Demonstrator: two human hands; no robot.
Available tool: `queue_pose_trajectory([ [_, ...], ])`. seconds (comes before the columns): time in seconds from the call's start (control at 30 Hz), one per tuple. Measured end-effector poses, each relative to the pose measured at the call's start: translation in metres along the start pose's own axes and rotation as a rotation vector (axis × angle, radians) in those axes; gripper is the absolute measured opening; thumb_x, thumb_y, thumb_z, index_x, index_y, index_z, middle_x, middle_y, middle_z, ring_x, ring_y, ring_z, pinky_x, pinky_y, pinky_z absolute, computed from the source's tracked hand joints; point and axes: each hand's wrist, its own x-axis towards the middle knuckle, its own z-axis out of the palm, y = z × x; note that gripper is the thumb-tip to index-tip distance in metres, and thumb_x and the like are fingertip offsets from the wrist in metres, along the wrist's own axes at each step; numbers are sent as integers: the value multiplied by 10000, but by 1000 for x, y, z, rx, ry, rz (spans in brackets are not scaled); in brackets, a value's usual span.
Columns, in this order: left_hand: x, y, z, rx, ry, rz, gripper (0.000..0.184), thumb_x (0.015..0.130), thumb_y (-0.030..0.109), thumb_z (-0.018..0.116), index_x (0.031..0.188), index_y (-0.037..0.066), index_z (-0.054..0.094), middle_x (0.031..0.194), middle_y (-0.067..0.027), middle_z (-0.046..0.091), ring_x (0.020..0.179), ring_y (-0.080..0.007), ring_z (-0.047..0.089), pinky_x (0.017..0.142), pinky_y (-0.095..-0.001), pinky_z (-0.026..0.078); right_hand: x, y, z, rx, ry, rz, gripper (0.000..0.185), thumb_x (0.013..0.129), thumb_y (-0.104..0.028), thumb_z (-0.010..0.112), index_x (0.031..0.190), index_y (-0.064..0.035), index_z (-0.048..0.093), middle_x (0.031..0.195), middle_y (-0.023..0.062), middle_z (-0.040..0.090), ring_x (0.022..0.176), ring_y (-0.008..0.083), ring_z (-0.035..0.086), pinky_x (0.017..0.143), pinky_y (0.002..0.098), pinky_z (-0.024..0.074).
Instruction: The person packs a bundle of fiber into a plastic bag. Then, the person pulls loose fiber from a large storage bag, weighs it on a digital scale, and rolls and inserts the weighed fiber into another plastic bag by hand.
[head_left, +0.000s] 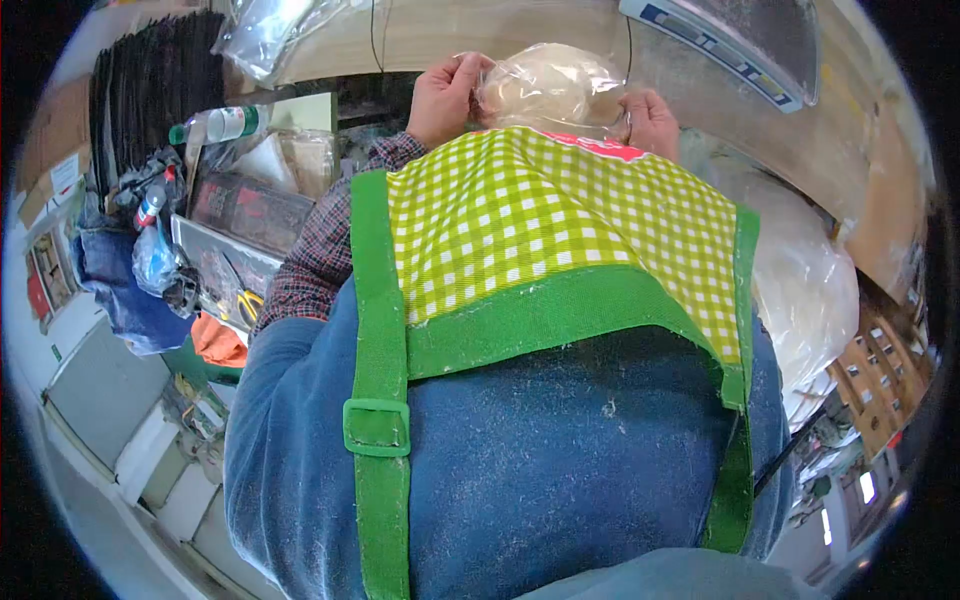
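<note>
A clear plastic bag [552, 84] with pale beige, roundish contents lies in front of my chest, at the table's near edge. My left hand [447, 99] pinches the bag's left edge between thumb and fingers. At the opposite side, my right hand [652, 124] has its fingers closed on the bag's right edge. The plastic is stretched between both hands. What exactly the bag contains is hard to make out through the shiny film. My green checked apron [560, 210] hides the lower part of the bag and of my right wrist.
Beyond the bag is a wooden table [470, 38] with a scale [720, 50] at right and clear plastic packaging [275, 35] at left. To my left are a green-capped bottle [232, 123] and yellow-handled scissors [247, 303]. A large translucent bag [805, 285] stands at right.
</note>
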Motion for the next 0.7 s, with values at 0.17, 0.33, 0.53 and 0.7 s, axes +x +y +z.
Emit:
queue_pose_trajectory([
  [0.17,11,3,-1,-24,-115,-10,240,900,234,487,910,16,588,574,16,499,454,-55,477,409,-205,410,-9,9,-7,-160,32,-1,264,894,-277,487,780,-49,559,529,8,495,418,57,443,391,226,354],
  [0.33,20,9,-1,84,-143,-136,231,888,229,514,923,10,581,561,17,488,465,-60,468,430,-199,390,-16,30,-24,-183,26,121,333,882,-334,488,771,-31,570,589,13,521,510,75,483,469,224,387],
  [0.53,29,-7,-7,219,-128,-254,218,874,227,539,905,16,587,590,23,510,488,-66,481,431,-202,387,-11,48,-39,-494,-59,150,367,881,-362,470,860,-18,594,595,42,555,547,119,525,531,272,433],
  [0.7,43,-27,-30,249,-320,-544,264,847,267,572,956,26,573,762,-14,555,595,-84,532,535,-240,477,-12,50,-42,-760,-315,-250,433,845,-383,500,1075,-16,499,753,101,591,650,160,557,608,290,451],
])
